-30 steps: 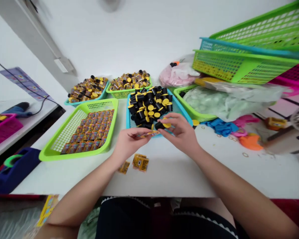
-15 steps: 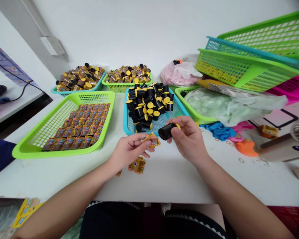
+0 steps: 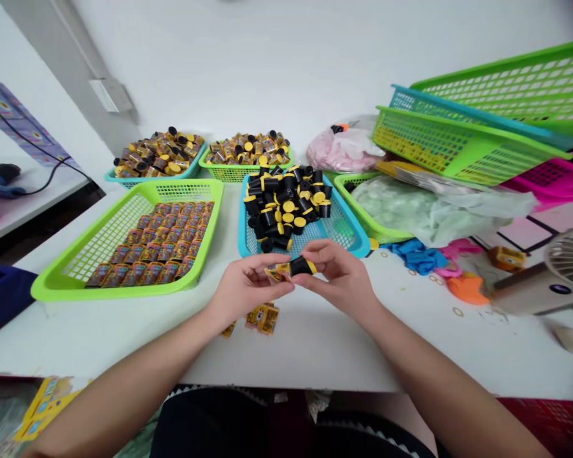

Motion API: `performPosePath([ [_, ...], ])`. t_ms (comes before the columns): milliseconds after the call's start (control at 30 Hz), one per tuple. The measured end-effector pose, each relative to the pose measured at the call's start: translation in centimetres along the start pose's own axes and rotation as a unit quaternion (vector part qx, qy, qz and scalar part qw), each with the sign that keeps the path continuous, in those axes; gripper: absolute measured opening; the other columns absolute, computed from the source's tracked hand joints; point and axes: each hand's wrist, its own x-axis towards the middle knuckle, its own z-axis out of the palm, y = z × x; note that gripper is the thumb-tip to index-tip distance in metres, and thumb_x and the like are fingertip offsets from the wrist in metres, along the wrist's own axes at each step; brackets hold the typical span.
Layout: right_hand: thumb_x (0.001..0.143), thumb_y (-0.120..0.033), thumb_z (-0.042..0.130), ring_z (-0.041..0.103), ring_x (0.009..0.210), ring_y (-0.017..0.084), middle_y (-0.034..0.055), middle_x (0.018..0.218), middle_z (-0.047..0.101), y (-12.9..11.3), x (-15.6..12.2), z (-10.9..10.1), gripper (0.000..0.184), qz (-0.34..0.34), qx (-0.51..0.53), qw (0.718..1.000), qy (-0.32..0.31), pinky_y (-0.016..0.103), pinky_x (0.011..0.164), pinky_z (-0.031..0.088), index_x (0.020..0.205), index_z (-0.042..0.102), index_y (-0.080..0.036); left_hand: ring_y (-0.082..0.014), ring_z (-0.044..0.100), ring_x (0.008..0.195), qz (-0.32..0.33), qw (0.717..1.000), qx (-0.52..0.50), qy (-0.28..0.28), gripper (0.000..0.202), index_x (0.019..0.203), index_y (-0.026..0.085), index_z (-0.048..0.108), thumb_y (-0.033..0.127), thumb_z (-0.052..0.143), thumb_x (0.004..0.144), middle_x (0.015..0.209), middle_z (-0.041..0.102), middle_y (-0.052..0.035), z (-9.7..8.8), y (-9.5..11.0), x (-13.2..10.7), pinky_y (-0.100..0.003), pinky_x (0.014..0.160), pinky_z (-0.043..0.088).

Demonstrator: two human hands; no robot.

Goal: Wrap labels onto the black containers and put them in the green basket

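Note:
My left hand (image 3: 248, 284) pinches a printed yellow plastic sleeve (image 3: 277, 272) between thumb and fingers. In my right hand (image 3: 339, 273) is a small black canister with a yellow lid (image 3: 302, 266), lying sideways with its black end against the sleeve. Whether that end is inside the sleeve I cannot tell. Below my left hand, flat printed sleeves (image 3: 263, 319) lie on the white table (image 3: 325, 350). Just beyond my hands stands a blue basket (image 3: 358, 245) heaped with black, yellow-lidded canisters (image 3: 286, 203).
At left, a green basket (image 3: 48, 287) holds rows of wrapped canisters (image 3: 157, 245). Two more baskets of wrapped canisters (image 3: 157, 152) stand behind. To the right are stacked baskets (image 3: 463, 143), a bag of pale green pieces (image 3: 410, 210), balloons (image 3: 465, 288) and a small fan (image 3: 549, 273).
My right hand has moved left and turned the canister so its black end meets the sleeve. My hands are now close together. The view has shifted slightly.

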Motion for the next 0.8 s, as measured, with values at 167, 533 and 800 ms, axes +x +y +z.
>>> performPosePath([
  [167, 0.087, -0.021, 0.063, 0.064, 0.092, 0.014, 0.0065, 0.103, 0.060, -0.4, -0.2, -0.1, 0.011, -0.025, -0.036, 0.998, -0.051, 0.026, 0.070, 0.060, 0.097, 0.064, -0.023, -0.0208, 0.074, 0.087, 0.068, 0.997, 0.030, -0.003, 0.057, 0.123, 0.019, 0.060, 0.023, 0.082, 0.070, 0.104, 0.076, -0.0085, -0.2, 0.2, -0.2, -0.030, 0.078, 0.060],
  [533, 0.083, -0.035, 0.072, 0.061, 0.063, 0.011, 0.0029, 0.080, 0.068, -0.5, -0.6, 0.5, 0.025, -0.115, -0.284, 0.948, -0.088, 0.024, 0.062, 0.057, 0.103, 0.069, -0.019, -0.0235, 0.071, 0.103, 0.092, 0.975, 0.199, 0.031, 0.094, 0.150, 0.032, 0.028, 0.024, 0.081, 0.072, 0.101, 0.076, -0.0033, -0.4, -0.5, -1.0, -0.032, 0.086, 0.056],
  [800, 0.097, -0.031, 0.052, 0.064, 0.082, 0.014, 0.0062, 0.095, 0.068, 0.0, -0.6, 0.8, 0.021, -0.166, -0.244, 0.952, -0.078, 0.027, 0.073, 0.056, 0.105, 0.068, -0.021, -0.0195, 0.074, 0.081, 0.021, 0.998, -0.052, -0.004, 0.113, 0.154, 0.031, 0.009, 0.022, 0.084, 0.070, 0.093, 0.078, -0.0033, 0.4, -0.1, -0.7, -0.033, 0.078, 0.059],
])
